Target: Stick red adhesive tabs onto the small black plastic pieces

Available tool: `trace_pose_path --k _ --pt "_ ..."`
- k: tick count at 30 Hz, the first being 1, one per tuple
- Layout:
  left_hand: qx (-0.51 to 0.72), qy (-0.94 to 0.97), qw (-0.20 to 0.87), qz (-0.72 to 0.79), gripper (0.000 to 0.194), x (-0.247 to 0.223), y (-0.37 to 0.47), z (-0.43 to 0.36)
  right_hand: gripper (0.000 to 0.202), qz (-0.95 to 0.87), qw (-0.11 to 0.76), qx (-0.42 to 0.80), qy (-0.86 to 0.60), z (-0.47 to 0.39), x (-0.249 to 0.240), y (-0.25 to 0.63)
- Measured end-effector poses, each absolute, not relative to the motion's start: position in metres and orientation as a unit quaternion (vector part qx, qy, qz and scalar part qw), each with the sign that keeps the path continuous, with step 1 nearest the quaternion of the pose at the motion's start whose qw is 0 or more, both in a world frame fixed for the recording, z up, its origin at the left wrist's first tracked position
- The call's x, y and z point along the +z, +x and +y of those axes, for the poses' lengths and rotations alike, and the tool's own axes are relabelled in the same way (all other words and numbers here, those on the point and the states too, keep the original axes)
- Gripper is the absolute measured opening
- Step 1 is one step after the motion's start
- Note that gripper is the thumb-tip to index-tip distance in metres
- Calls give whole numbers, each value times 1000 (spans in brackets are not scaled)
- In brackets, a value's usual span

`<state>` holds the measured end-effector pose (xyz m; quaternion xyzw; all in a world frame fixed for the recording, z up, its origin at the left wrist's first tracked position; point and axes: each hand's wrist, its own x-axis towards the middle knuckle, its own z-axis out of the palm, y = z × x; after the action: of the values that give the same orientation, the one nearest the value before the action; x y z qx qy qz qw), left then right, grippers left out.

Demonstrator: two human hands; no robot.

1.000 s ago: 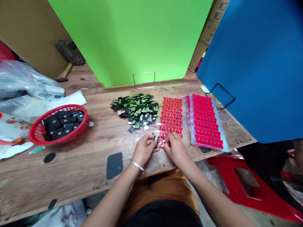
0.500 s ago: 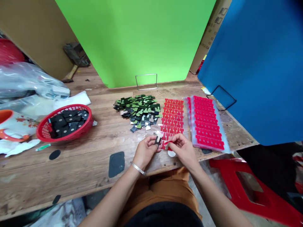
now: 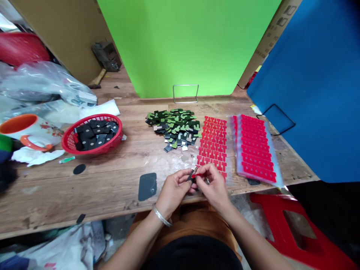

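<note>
Near the table's front edge my left hand (image 3: pixel 173 192) is closed on a small black flat piece (image 3: pixel 191 177) with a pale strip on it. Pinched in the fingers of my right hand (image 3: pixel 216 189) is a small red sticker (image 3: pixel 195 175), held against or right over the black piece; whether it touches is too small to tell. Just beyond my hands lies a sheet of red T-shaped stickers (image 3: pixel 212 138). A loose pile of black and green pieces (image 3: pixel 174 129) sits to its left. At the right is a stack of red sticker sheets (image 3: pixel 256 146).
On the left stand a red basket (image 3: pixel 111 145) of black pieces and a white mug (image 3: pixel 42 133) with an orange rim. Behind rise a green board (image 3: pixel 180 45) and a blue board (image 3: pixel 306 82), with wire stands. A red stool (image 3: pixel 271 221) is below right.
My right hand has brought the red sticker left, to the black piece in my left hand. The black piece has tilted. The whole view has shifted, with things appearing farther right.
</note>
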<state>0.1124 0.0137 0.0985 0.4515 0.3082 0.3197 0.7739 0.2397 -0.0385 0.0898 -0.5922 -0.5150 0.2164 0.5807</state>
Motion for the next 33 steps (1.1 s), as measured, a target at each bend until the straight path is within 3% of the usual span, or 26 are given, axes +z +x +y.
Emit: trace_pose_path --k 22,33 --pt "316 470 769 298 40 91 107 15 9 -513 581 222 -591 -38 89 233" --pt "393 465 714 344 33 95 110 7 6 -574 533 80 -617 -49 101 224"
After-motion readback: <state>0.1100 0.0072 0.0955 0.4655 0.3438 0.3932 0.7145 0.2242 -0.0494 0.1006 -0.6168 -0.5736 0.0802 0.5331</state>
